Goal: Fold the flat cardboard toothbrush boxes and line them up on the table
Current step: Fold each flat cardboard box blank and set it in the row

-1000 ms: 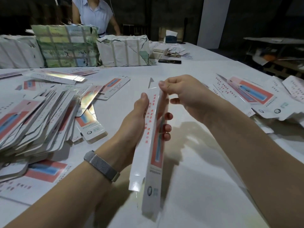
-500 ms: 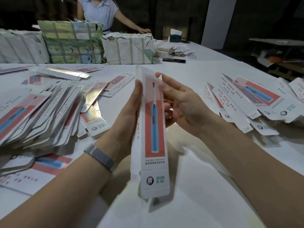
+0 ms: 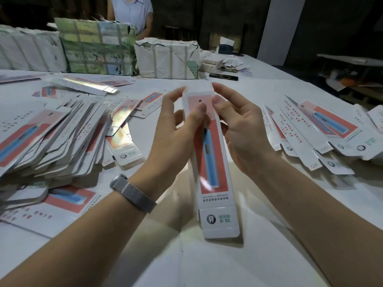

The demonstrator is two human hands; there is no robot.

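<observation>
Toothbrush box (image 3: 213,162) held mid-frame above white table (image 3: 207,266), printed face up, both end flaps unfolded. Left hand (image 3: 176,133) grips its left edge, thumb across the front. Right hand (image 3: 238,129) pinches the upper right edge. Flat box stack (image 3: 51,141) at left; folded boxes (image 3: 310,137) at right.

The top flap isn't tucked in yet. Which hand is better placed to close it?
Probably the right hand: its fingertips pinch the toothbrush box at the top edge, while the left hand grips lower, steadying it.
</observation>
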